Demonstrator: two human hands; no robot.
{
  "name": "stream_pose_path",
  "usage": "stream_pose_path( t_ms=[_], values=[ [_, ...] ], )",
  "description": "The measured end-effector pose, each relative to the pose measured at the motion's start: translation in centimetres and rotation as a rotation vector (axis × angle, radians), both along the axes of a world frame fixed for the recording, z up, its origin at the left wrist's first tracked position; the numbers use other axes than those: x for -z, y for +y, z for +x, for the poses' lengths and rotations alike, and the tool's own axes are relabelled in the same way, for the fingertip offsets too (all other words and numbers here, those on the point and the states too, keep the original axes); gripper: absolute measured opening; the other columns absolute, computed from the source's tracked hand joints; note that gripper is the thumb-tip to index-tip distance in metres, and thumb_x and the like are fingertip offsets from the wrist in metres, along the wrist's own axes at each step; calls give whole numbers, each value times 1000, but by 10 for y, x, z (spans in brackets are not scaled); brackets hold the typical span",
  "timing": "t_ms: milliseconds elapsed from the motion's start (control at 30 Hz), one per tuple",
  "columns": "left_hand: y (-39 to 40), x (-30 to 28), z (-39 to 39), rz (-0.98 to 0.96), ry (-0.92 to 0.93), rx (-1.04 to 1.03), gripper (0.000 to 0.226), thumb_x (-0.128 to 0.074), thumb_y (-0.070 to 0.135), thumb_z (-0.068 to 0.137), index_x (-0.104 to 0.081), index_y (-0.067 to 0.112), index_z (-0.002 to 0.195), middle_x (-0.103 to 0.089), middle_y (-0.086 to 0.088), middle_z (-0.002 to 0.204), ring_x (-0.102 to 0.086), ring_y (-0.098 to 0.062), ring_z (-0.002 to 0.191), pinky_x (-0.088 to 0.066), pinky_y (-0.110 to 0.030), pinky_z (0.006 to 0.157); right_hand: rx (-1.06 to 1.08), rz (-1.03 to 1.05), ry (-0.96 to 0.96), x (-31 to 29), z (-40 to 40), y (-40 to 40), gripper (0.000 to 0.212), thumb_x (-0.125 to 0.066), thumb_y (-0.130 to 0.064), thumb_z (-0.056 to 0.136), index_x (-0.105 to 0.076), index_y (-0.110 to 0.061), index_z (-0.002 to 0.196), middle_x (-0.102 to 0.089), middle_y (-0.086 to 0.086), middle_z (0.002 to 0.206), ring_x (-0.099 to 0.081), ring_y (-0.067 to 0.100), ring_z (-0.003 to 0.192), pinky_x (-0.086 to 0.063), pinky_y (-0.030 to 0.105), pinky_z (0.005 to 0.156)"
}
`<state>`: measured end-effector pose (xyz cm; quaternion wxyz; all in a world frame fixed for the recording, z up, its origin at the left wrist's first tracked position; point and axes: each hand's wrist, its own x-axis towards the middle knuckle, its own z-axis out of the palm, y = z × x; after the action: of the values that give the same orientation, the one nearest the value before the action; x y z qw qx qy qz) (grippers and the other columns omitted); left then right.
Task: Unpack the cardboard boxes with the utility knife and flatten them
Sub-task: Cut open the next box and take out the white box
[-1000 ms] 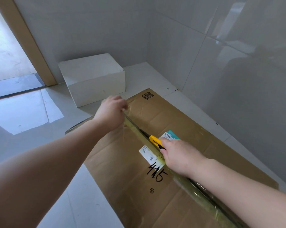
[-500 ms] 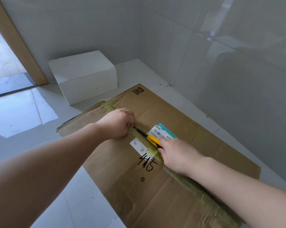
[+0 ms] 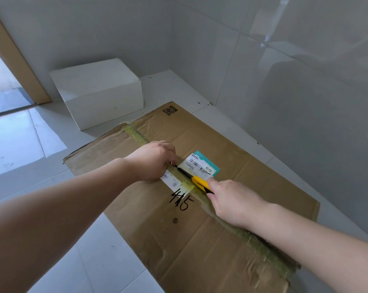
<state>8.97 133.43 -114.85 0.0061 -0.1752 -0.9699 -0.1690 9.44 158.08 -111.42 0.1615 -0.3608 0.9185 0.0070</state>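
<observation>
On the floor, the brown cardboard box [image 3: 200,208] lies taped; right hand [image 3: 233,201] grips the utility knife [image 3: 201,182] mid-seam, left hand's [image 3: 153,159] curled fingers press the tape [image 3: 136,134]. The white box [image 3: 98,89] waits untouched.

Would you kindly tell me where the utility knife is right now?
In the head view, the utility knife is near the middle, gripped by the right hand over the taped seam of the brown cardboard box, beside the shipping label.

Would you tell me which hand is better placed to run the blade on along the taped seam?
The right hand: it grips the yellow knife on the tape. The left hand rests on the cardboard box just ahead.
</observation>
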Motion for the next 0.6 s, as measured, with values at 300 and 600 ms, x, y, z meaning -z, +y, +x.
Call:
stream_pose_path(
  t_ms=[300,600],
  values=[
    [21,2,3,-4,-5,79,29,-57,-1,78,-74,16,94,-63,2,98,-54,-18,98,-46,-36,89,10,40,-35,-2,10,20,13,-36,-32,101,-38,-19,100,-61,10,97,-59,32,84,-35,32,61],
    [37,4,11,13,20,138,42,-44,0,70,-75,14,95,-65,-2,97,-56,-24,93,-49,-38,85,30,60,-69,-4,18,44,17,-35,-34,101,-40,-18,105,-60,9,95,-48,28,72,-41,35,61]
  ],
)
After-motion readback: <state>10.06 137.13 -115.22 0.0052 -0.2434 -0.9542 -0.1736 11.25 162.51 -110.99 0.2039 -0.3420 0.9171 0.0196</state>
